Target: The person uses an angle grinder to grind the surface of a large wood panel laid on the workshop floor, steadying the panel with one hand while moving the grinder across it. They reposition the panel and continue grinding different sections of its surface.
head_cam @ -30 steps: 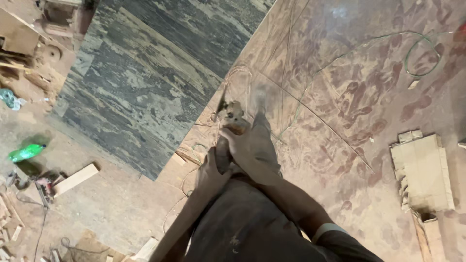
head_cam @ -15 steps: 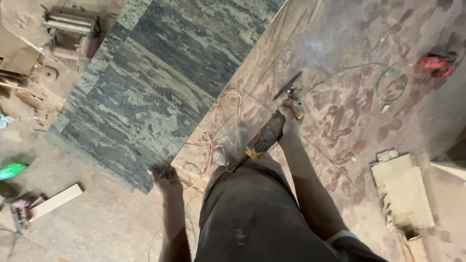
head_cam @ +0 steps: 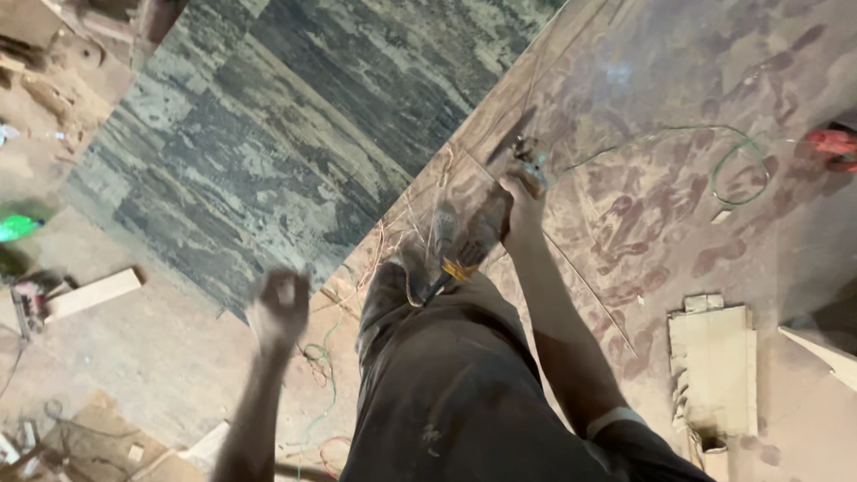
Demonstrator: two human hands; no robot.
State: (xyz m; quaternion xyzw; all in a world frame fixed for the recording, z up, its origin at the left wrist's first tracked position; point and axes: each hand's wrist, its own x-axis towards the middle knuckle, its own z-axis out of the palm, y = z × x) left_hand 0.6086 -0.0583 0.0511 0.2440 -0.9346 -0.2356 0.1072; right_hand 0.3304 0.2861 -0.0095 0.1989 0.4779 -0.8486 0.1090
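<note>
**One-handed grinder over loose cords — risk list**

Your right hand [head_cam: 520, 192] is wrapped tight around the angle grinder [head_cam: 482, 234], centre of frame, disc end toward upper right at the edge of the dark stone slab [head_cam: 295, 134]. The tool sits just above the reddish dusty floor [head_cam: 678, 178], right by the slab's diagonal edge. Can't tell if the disc is spinning or touching anything; it's blurred.

Your left hand [head_cam: 281, 303] is off the tool, lower left of centre, up in the air over the floor. Looks loosely curled, holding nothing, but motion blur means I can't tell the fingers for sure.

What could go wrong, imo:
- Single grip = less control. If the disc bites the slab edge, kickback swings toward your leg [head_cam: 446, 375], which is directly under the tool body.
- Thin green wire [head_cam: 714, 143] loops on the floor at upper right, and a tangle of cords [head_cam: 326, 357] lies by your foot at lower centre. Either can snag the disc or trip you.
- Grinder's own cord runs back along your leg; could get cut if you pull the tool back.
- Bare hands and forearms near the disc, no gloves seen.
- Cardboard piece [head_cam: 714, 366] at lower right and wood offcut [head_cam: 94, 293] at left are underfoot clutter.
- Dust film on floor = slippy footing.
</note>
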